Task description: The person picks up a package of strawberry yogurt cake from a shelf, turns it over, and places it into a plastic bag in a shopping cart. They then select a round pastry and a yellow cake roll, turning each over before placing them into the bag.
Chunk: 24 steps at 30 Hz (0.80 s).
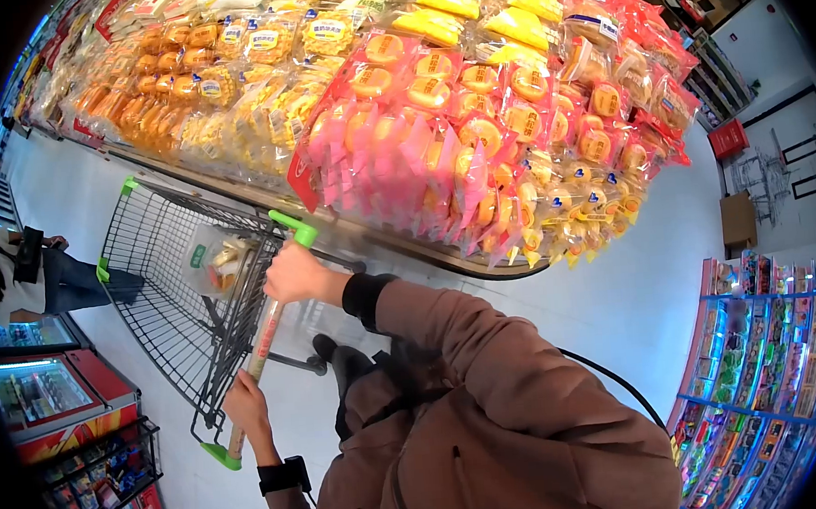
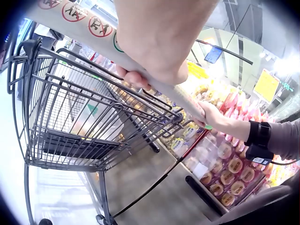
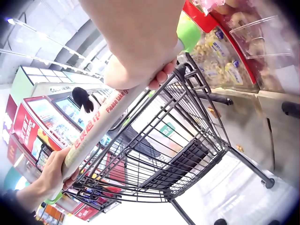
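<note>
A shopping cart (image 1: 158,272) with a pale handle bar (image 1: 265,338) and green end caps stands in front of the body. My left hand (image 1: 247,409) grips the bar near its lower end in the head view. Around the same bar, close to the other green cap (image 1: 294,226), my right hand (image 1: 298,273) is curled. Both wrist views show fingers wrapped under the bar, the left hand (image 2: 152,42) large in one and the right hand (image 3: 136,51) in the other. Inside the cart sits a translucent bag (image 1: 212,261) with packaged items.
A large display of packaged pastries (image 1: 430,92) runs along the cart's far side. Another person (image 1: 78,277) in blue trousers stands beyond the cart's front. Red freezers (image 1: 58,397) are at the lower left, lit shelves (image 1: 765,352) at the right. White floor (image 1: 607,259) lies between.
</note>
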{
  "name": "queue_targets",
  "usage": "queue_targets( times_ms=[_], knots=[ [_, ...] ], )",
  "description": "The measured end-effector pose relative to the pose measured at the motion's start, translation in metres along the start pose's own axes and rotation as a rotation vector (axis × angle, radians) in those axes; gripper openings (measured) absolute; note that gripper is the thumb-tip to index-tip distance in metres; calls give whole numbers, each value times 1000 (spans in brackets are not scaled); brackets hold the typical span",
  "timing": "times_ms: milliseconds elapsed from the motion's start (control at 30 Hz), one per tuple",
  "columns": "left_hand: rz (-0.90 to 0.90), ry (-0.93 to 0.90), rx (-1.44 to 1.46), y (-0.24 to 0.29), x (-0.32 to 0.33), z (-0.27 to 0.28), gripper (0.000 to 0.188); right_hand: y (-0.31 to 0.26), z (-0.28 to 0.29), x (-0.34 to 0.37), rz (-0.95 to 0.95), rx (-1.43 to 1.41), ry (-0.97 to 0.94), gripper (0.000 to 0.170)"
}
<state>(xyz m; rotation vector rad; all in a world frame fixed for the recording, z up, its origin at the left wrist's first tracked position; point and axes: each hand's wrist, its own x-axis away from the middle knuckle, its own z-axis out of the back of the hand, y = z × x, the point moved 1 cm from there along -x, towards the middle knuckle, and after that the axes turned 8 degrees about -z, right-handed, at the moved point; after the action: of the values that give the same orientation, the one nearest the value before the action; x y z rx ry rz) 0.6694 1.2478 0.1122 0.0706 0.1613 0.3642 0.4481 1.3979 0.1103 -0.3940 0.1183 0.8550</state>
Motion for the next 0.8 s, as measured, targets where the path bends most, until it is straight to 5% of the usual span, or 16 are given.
queue_targets(
  times_ms=[800],
  knots=[
    [16, -38, -22, -20, -41, 0, 52, 4, -13, -42, 21, -1, 22, 26]
  ],
)
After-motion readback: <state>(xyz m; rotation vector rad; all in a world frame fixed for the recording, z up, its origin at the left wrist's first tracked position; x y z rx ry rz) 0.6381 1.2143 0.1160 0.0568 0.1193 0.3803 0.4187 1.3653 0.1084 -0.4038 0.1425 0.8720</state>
